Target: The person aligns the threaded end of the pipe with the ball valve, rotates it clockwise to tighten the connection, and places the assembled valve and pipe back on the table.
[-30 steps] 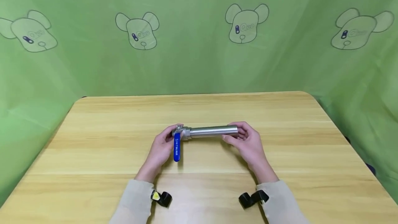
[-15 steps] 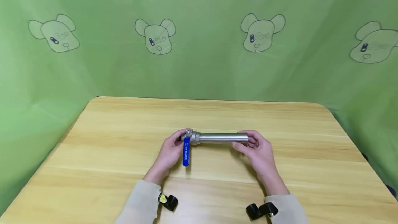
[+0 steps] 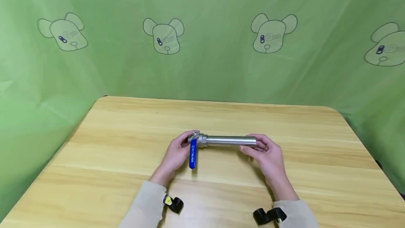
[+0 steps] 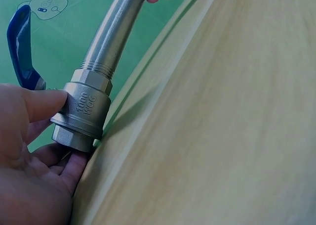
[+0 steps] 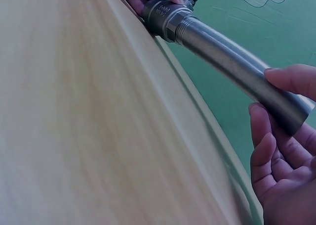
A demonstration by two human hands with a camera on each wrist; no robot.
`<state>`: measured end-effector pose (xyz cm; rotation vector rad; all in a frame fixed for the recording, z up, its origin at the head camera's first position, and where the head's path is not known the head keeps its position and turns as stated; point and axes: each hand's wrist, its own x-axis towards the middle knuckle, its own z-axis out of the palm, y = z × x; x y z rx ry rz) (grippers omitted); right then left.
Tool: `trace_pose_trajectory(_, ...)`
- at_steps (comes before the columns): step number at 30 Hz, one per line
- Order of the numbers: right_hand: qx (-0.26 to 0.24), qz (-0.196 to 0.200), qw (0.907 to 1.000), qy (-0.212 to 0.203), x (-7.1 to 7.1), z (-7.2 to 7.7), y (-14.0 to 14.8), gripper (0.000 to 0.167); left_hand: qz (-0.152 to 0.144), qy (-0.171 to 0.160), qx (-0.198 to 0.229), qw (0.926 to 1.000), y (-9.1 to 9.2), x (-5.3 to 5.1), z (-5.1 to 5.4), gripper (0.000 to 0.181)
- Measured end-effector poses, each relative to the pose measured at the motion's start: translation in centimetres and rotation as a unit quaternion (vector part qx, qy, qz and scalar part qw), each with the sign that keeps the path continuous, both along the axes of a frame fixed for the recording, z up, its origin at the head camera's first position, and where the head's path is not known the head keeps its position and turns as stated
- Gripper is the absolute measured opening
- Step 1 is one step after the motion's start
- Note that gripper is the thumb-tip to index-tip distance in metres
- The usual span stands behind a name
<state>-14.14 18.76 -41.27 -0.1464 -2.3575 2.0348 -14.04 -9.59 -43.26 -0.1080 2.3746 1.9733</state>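
A steel ball valve [image 4: 84, 109] with a blue lever handle [image 3: 192, 154] is joined to a straight metal pipe [image 3: 229, 140], threads showing at the joint in the left wrist view. My left hand [image 3: 175, 154] grips the valve body, its thumb on the near side and fingers behind and under it. At the pipe's free end, my right hand [image 3: 269, 157] holds the tube between thumb and fingers, as the right wrist view shows. Valve and pipe lie nearly level across the head view, with the lever pointing toward me. Some of the left fingers are hidden behind the valve.
Beneath the hands is a wooden table [image 3: 133, 122] with rounded far corners. A green curtain [image 3: 215, 76] printed with several bear heads hangs behind and around it. Black wrist cameras [image 3: 175, 205] sit on both cuffs.
The whole head view has shifted, so hands, valve and table appear further right. Both hands keep the same hold on the valve and pipe.
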Motion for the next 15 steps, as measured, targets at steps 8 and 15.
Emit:
trace_pose_trajectory(8,0.001,-0.007,1.0,-0.007,0.24,-0.08,0.23,0.052,-0.002,0.001,0.002,1.0,0.18,0.15,0.11,0.038)
trace_pose_trajectory(15,-0.018,-0.005,0.9998,-0.003,0.38,0.05,0.04,0.052,0.002,-0.01,0.007,0.9999,0.13,0.34,0.19,0.038)
